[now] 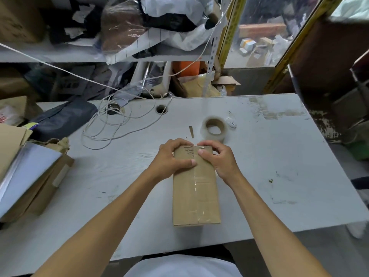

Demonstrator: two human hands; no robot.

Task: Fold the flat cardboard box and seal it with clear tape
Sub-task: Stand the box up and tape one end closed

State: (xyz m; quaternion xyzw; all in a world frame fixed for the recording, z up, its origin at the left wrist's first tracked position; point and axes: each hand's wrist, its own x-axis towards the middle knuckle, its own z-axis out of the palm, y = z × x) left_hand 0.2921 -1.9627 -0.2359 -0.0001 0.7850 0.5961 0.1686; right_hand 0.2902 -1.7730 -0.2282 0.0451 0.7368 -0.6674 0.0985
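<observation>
2 grips are noted: left hand and right hand curled round the box end; judged light, stiff, best edge-held.

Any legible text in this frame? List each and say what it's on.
Nothing is legible.
Box: dark print near its far end, blurred.
Yellow strips: markings, blurred.
Shelf carton: dark print, blurred.

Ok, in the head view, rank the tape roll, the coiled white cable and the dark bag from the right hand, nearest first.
1. Tape roll, just beyond the right hand gripping the cardboard box.
2. Coiled white cable, far to the left.
3. Dark bag, farthest left.
</observation>
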